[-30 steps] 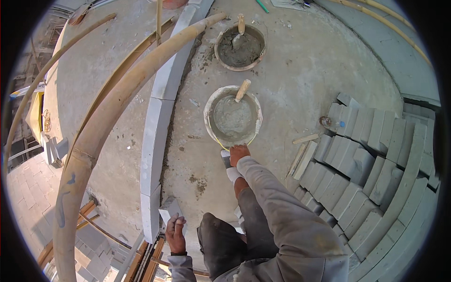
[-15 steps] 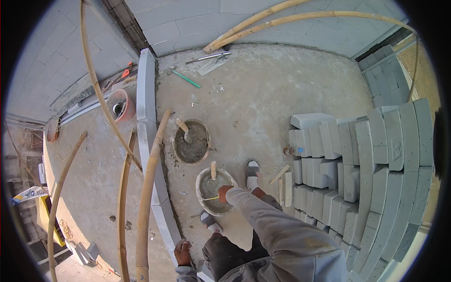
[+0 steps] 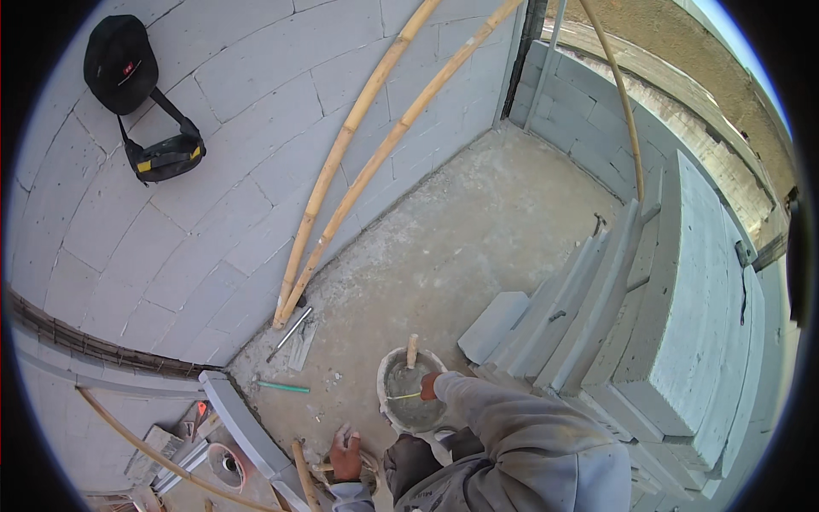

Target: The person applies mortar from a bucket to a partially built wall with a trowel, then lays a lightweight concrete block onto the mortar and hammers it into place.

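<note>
Bare concrete floor (image 3: 409, 256) with pale block walls (image 3: 247, 145) around. Got a whitish-rimmed bucket (image 3: 383, 377) right by the knees, with wet grey mix (image 3: 418, 414) inside and a stubby wooden handle (image 3: 412, 350) sticking up at its far side. Clamped onto the bucket's yellowish carry handle (image 3: 403, 396) with the right hand (image 3: 430, 386); can't tell if lifted clear of the floor. Out to the left with the other one, the left hand (image 3: 345, 456), fingers apart and loosely bent, near a second, mostly hidden bucket (image 3: 370, 466). Can't tell about contact there. Further out, got a green stick (image 3: 283, 387) and a metal bar (image 3: 288, 334) on the floor, bamboo poles (image 3: 345, 136) against the wall, stacked grey blocks (image 3: 691, 316) on the right, plus a black cap (image 3: 121, 66) up on the wall.
</note>
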`<state>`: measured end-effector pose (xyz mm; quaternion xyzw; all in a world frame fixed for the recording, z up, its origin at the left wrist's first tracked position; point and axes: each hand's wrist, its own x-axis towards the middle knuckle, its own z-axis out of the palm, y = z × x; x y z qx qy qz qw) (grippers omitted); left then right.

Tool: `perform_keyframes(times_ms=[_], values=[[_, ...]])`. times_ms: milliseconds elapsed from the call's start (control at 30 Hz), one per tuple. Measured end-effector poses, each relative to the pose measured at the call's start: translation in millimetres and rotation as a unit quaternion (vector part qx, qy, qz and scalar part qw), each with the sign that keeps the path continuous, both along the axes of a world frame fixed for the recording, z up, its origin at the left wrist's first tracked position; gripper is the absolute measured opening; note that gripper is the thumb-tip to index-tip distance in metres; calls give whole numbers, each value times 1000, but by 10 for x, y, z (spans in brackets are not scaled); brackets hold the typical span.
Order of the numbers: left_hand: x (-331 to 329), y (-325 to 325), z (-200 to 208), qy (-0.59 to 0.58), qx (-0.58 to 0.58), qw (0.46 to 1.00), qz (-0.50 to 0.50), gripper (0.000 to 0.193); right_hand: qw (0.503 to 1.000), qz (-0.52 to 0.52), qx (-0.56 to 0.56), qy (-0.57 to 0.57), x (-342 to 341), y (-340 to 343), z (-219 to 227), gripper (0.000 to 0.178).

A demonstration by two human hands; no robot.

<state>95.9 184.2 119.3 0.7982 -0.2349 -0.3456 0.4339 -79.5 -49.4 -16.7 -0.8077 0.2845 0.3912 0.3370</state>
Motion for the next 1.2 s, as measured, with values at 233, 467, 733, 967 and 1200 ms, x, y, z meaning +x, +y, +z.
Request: perform_keyframes(times_ms=[233,467,733,967,1200], values=[[1769,-1157,-1612,-82,184,966,-165,20,951,-291,-82,-64,24,-2487,84,45],[1761,-4849,-409,-129,150,926,-322,32,825,-471,-266,-164,-1112,-4907,992,43],[558,-8167,-1285,130,126,982,-52,35,776,-506,-343,-152,-2807,-7897,1271,35],[-1134,-10076,-1428,32,149,928,-341,38,868,-342,-357,-56,-3963,-9674,347,21],[-1486,-11885,-2415,146,364,901,-187,19,835,-466,-288,-43,-5307,-11463,-592,22]])
